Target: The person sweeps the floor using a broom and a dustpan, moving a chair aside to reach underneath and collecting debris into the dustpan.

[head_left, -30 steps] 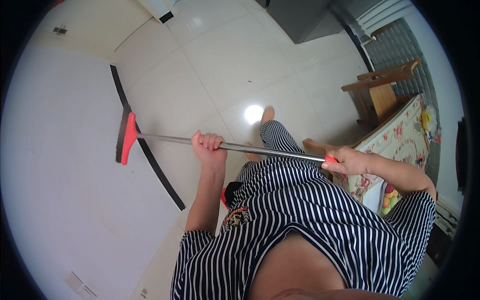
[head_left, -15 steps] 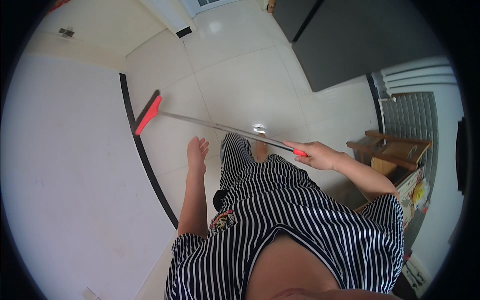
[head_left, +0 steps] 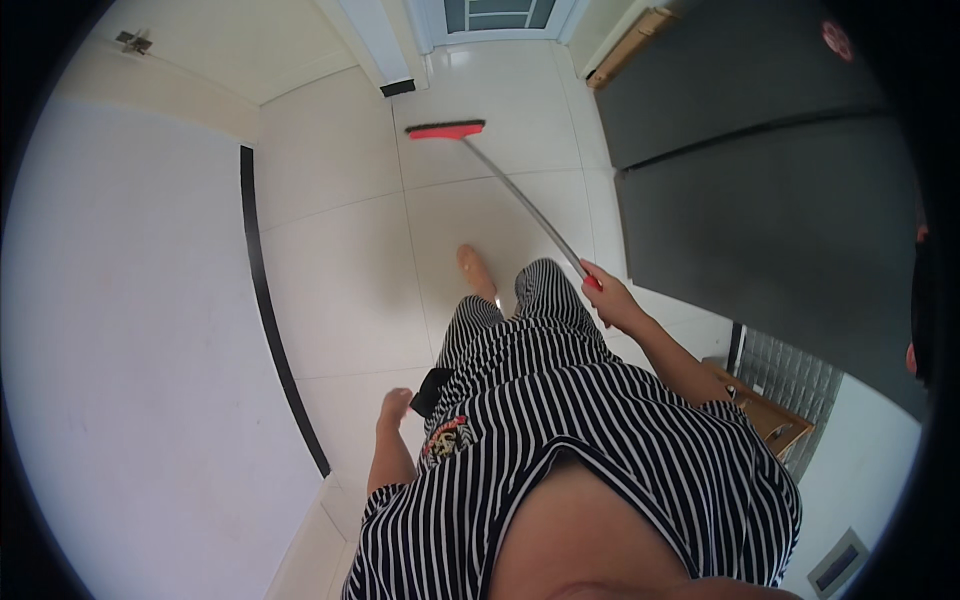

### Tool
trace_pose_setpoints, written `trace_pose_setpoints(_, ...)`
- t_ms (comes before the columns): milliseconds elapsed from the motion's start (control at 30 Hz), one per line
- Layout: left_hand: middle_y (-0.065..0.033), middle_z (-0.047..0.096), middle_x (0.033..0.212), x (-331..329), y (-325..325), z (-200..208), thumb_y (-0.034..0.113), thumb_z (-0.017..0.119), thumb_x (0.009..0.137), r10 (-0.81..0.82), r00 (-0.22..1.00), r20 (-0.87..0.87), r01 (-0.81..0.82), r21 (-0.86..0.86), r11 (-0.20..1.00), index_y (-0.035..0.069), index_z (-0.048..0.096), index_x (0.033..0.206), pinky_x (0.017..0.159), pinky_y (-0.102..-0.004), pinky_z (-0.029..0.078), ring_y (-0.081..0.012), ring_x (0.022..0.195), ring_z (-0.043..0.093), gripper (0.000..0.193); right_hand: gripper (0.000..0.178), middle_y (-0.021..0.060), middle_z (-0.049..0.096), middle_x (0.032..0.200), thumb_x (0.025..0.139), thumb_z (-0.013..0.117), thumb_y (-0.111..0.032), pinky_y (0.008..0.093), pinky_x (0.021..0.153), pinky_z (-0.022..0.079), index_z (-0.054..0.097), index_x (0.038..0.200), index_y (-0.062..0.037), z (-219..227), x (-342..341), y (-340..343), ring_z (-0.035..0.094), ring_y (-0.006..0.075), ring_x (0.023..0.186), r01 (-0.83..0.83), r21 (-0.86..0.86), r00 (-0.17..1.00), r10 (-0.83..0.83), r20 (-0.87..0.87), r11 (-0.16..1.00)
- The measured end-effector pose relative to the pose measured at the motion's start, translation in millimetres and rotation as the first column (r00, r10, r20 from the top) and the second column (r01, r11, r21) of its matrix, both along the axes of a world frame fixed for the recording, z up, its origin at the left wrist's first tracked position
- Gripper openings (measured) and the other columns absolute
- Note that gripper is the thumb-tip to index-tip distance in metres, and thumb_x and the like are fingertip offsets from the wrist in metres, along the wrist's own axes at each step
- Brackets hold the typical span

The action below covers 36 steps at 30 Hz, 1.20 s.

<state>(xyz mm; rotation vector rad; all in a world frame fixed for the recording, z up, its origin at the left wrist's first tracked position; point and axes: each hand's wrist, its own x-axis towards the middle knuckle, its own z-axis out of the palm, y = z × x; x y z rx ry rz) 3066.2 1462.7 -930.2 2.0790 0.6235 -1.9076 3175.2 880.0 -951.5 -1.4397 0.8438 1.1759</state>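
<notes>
My right hand (head_left: 615, 300) is closed around the red grip end of a long-handled floor brush (head_left: 530, 210). Its grey pole slants away from me to a red head with a dark bristle strip, which is over the floor tiles ahead. At my left side hangs my left hand (head_left: 396, 406), loosely open and holding nothing that I can see. It is beside a black item (head_left: 431, 392) at the hip of my striped clothes, whose kind I cannot make out.
Pale tiled floor (head_left: 330, 300) runs ahead to a white-framed door (head_left: 500, 15). A white wall (head_left: 130, 300) with a black skirting strip is on the left. Dark grey panels (head_left: 760, 210) stand on the right, with a wooden chair or stool (head_left: 765, 415) behind them.
The brush has swung from the left wall to straight ahead, its head now farther away. My left hand has drawn back toward my hip. I have moved forward along the floor.
</notes>
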Motion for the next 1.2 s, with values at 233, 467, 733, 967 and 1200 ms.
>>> trace_pose_setpoints(233,-0.0093,0.064,0.11,173.2,-142.7,-59.2,0.027,0.049,0.096,0.695,0.625,0.356,-0.731,-0.047,0.681,0.004,0.05,0.129,0.083,-0.0287,0.048,-0.0166,0.097,0.062,0.04,0.055,0.0087,0.055,0.071,0.089,0.051,-0.023,0.0325,0.037,0.044,0.04,0.142,-0.0132,-203.0,101.1,-62.3,0.05,0.0163,0.045,0.19,-0.137,0.982,-0.186,0.043,0.972)
trace_pose_setpoints(467,-0.0095,0.065,0.105,144.6,-236.1,-122.3,0.022,0.051,0.094,0.671,0.624,0.399,-0.739,0.023,0.673,0.0,0.053,0.126,0.079,-0.0266,0.048,-0.015,0.091,0.062,0.039,0.03,0.0065,0.048,0.062,0.09,0.046,-0.018,0.0329,0.039,0.044,0.05,0.12,-0.0129,-376.4,250.7,-214.5,0.047,0.0156,0.045,0.293,-0.161,0.956,-0.293,0.023,0.943)
trace_pose_setpoints(733,-0.0116,0.066,0.101,76.2,-319.0,-173.1,0.019,0.059,0.087,0.569,0.822,-0.021,-0.569,-0.046,0.821,0.0,0.056,0.124,0.08,-0.029,0.05,-0.0177,0.088,0.063,0.042,0.056,0.012,0.057,0.069,0.093,0.042,-0.02,0.0321,0.04,0.046,0.026,0.147,-0.0187,-441.1,236.6,-293.9,0.052,0.0171,0.044,-0.055,-0.322,0.998,0.062,0.011,0.945)
trace_pose_setpoints(967,-0.0125,0.068,0.103,83.7,-350.0,-220.0,0.018,0.051,0.093,0.556,0.816,0.157,-0.535,-0.158,0.83,0.0,0.055,0.124,0.08,-0.028,0.05,-0.0172,0.09,0.064,0.035,0.054,0.0232,0.066,0.079,0.097,0.035,-0.028,0.0393,0.058,0.055,0.023,0.149,-0.0197,-323.0,18.0,-189.1,0.063,0.0263,0.054,-0.348,-0.162,0.937,0.348,-0.029,0.923)
trace_pose_setpoints(1200,-0.0079,0.066,0.108,65.2,-256.4,-168.7,0.021,0.053,0.093,0.545,0.815,0.197,-0.492,-0.26,0.831,0.003,0.055,0.126,0.082,-0.0274,0.045,-0.0156,0.095,0.062,0.037,0.053,-0.0001,0.047,0.06,0.091,0.049,-0.022,0.0246,0.039,0.043,0.04,0.144,-0.0197,-160.2,-15.9,-122.1,0.046,0.0084,0.045,-0.016,0.233,0.961,0.079,-0.265,0.972)
